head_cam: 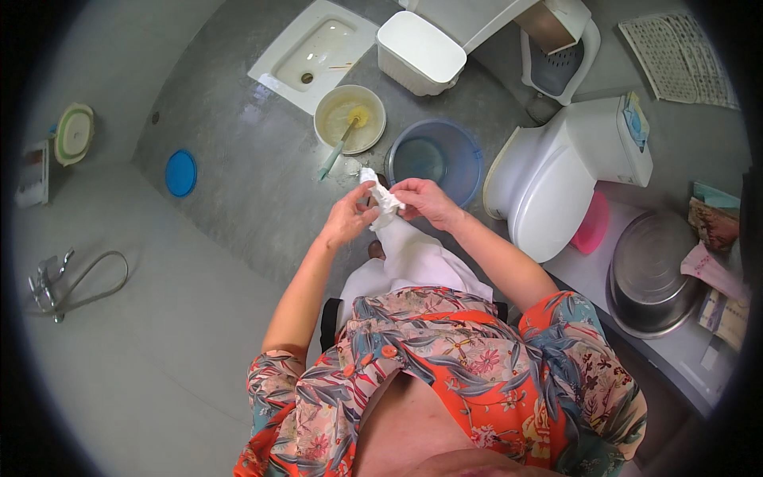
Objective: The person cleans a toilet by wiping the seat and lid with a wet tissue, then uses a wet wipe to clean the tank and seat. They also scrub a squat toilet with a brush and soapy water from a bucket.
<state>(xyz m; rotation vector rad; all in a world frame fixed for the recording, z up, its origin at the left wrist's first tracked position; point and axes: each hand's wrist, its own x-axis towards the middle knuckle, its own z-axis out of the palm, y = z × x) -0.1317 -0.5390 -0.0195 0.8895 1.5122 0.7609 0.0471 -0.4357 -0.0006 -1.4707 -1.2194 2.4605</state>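
Note:
Between my two hands is a crumpled white tissue or thin cloth (387, 203); which of the two I cannot tell. My left hand (350, 216) has its fingers around the left side of it. The right end is pinched by the fingertips of my right hand (426, 201). Just beyond my hands, a blue translucent plastic bucket (471, 167) stands on the floor. Left of it is a cream basin (320, 119) with a brush (340, 149) leaning inside, its yellow head down in the basin and its pale green handle over the rim.
A squat toilet pan (268, 68) is set in the grey floor (238, 149) beyond the basin. Beside it stands a white lidded bin (420, 47). The white toilet (551, 185) is to the right, near a large metal pot (653, 268). A shower mixer (45, 286) is on the left wall.

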